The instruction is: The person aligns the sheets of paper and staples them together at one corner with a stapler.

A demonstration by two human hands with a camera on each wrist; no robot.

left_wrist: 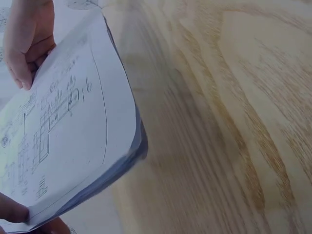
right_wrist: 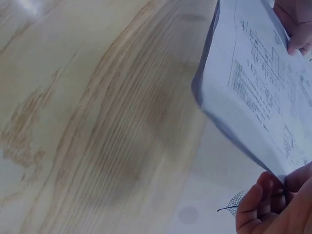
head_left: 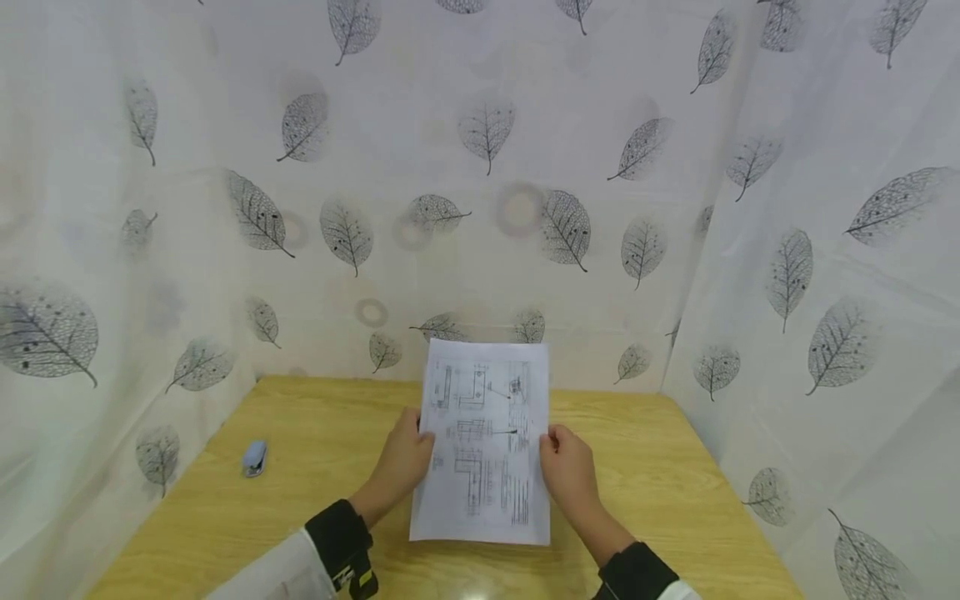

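A stack of paper sheets [head_left: 483,467], its top page printed with technical drawings and text, is held up above the table between both hands. My left hand [head_left: 401,458] pinches the left edge, thumb on the front and fingers behind. On the right edge, my right hand [head_left: 570,471] grips the same stack, its fingers curled at the back. In the left wrist view the sheets [left_wrist: 73,122] show a thick, slightly uneven edge of several layers. The right wrist view has the stack [right_wrist: 243,97] tilted over the wood surface.
A small blue stapler [head_left: 255,458] lies on the left part of the wooden table [head_left: 660,500]. White curtains [head_left: 480,275] with dark leaf prints hang behind the table and along both sides.
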